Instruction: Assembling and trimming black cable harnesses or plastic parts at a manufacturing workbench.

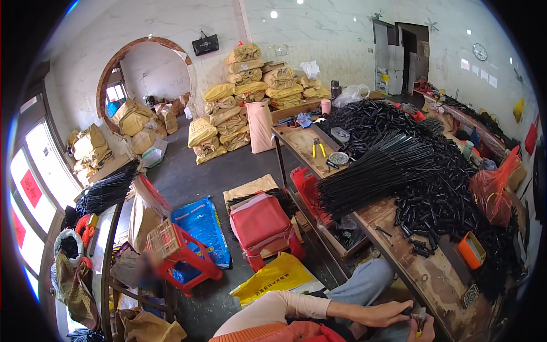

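At the lower edge, my left hand (388, 314) comes in from a pale sleeve. Its fingers are closed on a small black part (407, 311). Close beside it, my right hand (427, 329) is wrapped round a small hand tool (421, 314) with a silvery metal end and a bit of yellow, likely pliers. Both hands are over my lap, by the near edge of the wooden table (431, 277). A large heap of black tubular parts (433, 196) covers much of that table, with a bundle of long thin black rods (379, 171) on its near side.
Yellow-handled pliers (318, 148) and a bowl of small metal pieces (338, 158) lie on the table. An orange box (471, 251) stands at the right. Left of me are a red padded stool (261, 221), a red plastic stool (191, 256) and a yellow sack (273, 280).
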The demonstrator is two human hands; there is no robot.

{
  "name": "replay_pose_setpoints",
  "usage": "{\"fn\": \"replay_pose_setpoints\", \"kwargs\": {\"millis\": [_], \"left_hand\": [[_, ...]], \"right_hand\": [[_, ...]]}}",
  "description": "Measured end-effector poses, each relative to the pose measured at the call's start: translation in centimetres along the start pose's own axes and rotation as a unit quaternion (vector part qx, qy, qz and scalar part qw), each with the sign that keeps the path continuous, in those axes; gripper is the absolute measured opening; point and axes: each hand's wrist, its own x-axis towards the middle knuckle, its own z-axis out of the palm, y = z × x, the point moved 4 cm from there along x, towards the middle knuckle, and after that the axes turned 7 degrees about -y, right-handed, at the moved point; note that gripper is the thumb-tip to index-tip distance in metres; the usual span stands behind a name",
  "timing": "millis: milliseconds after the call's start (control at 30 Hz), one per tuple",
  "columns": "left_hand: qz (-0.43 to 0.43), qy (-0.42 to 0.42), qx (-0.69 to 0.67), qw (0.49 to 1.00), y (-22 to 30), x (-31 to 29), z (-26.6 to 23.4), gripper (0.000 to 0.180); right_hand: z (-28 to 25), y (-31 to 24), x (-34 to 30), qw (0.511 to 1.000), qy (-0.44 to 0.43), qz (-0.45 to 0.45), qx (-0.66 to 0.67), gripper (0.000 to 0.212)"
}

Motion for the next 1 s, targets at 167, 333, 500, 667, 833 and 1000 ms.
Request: {"fn": "replay_pose_setpoints", "kwargs": {"millis": [167,333,500,667,833,1000], "left_hand": [[-0.015,-0.047,-0.014,0.999,0.1,-0.5,0.4,0.024],[0.028,-0.078,-0.031,0.996,2.3,-0.9,-0.1,0.026],[-0.013,-0.078,-0.094,0.992,2.9,-0.9,-1.4,0.023],[-0.033,0.073,-0.061,0.995,1.5,-0.2,-4.0,0.023],[-0.025,0.148,-0.039,0.988,1.7,0.3,-6.0,0.022],[-0.065,0.113,-0.030,0.991,2.4,0.8,-5.5,0.022]], "right_hand": [[0.4,1.2,-0.1,0.987,-0.033,0.063,0.145,0.027],[3.6,4.8,-2.1,0.695,-0.224,0.300,0.614,0.027],[4.4,0.3,-1.4,0.453,-0.162,0.300,0.824,0.022],[4.2,-1.8,-1.0,0.584,-0.218,0.360,0.694,0.017],[2.3,1.2,-0.8,0.695,-0.298,0.401,0.518,0.026],[-1.9,-0.2,1.2,0.928,-0.172,0.283,0.168,0.035]]}}
